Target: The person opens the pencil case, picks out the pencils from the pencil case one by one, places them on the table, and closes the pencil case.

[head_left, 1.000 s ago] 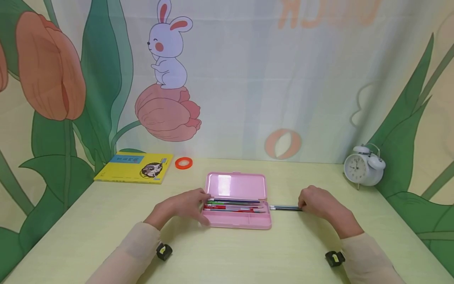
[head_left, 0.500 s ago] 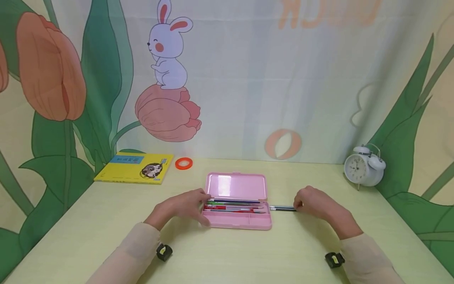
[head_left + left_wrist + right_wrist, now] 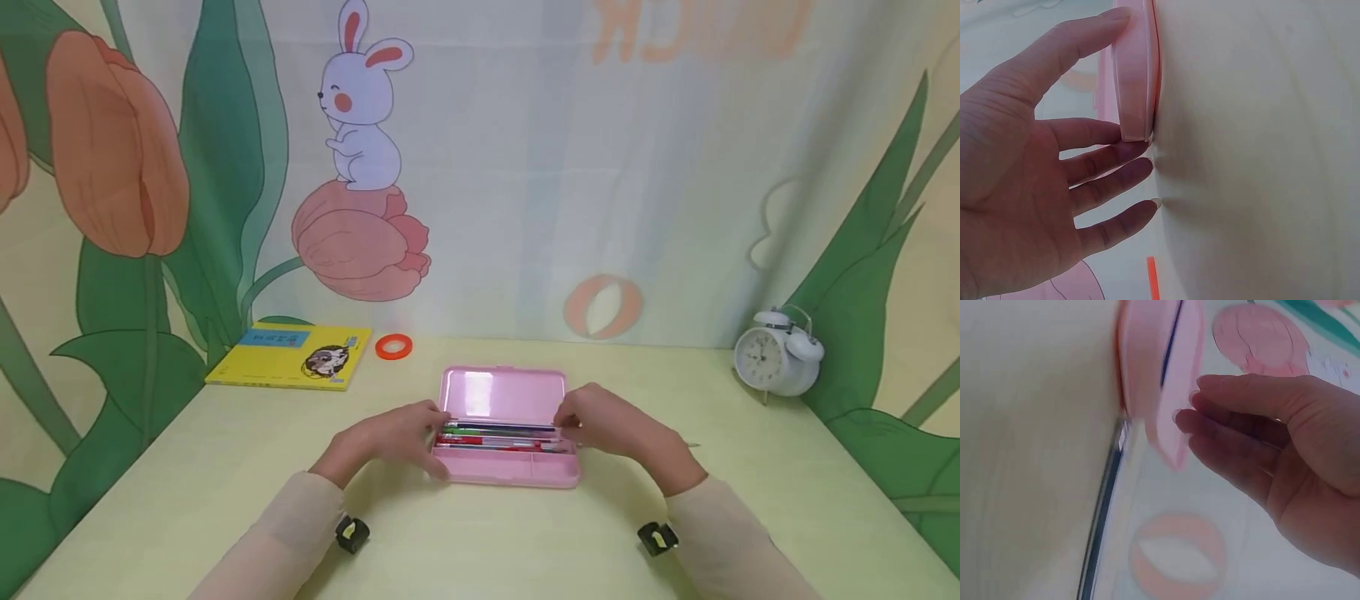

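A pink pencil case (image 3: 487, 467) lies open on the table with several pencils (image 3: 498, 431) in its long compartment. My left hand (image 3: 401, 437) holds the case's left end. In the left wrist view, its thumb (image 3: 1088, 34) lies on the case wall and the fingers reach round the end. Over the right end of the case is my right hand (image 3: 611, 421), fingers loosely bent. Nothing shows between its fingertips in the right wrist view. A dark pencil (image 3: 1102, 515) lies on the table beside the case's right end; in the head view the hand hides most of it.
A yellow book (image 3: 281, 358) lies at the back left, with a roll of orange tape (image 3: 393, 347) beside it. At the back right stands a white alarm clock (image 3: 776, 354). A printed curtain (image 3: 495, 167) hangs behind the table (image 3: 480, 550).
My right hand has left the outer end of the pencils on the table and moved left to the case's right end. The left hand stays on the case. The head view has shifted slightly.
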A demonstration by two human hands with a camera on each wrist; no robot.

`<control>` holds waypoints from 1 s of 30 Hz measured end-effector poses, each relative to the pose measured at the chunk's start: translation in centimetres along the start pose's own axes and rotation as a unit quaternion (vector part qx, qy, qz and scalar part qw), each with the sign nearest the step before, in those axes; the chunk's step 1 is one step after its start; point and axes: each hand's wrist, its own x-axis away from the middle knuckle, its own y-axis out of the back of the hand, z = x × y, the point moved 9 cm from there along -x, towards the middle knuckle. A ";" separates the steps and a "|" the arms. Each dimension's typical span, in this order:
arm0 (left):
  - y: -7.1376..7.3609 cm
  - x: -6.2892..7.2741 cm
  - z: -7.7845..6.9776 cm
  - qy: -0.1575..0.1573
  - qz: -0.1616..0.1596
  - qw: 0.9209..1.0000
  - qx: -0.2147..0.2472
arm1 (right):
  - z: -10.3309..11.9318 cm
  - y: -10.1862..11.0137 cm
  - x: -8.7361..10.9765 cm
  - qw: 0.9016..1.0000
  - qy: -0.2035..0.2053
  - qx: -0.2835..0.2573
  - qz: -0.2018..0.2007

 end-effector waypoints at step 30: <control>0.0 -0.4 0.1 0.001 0.005 1.000 0.003 | 3.7 -3.9 -6.5 0.988 -0.049 0.130 0.061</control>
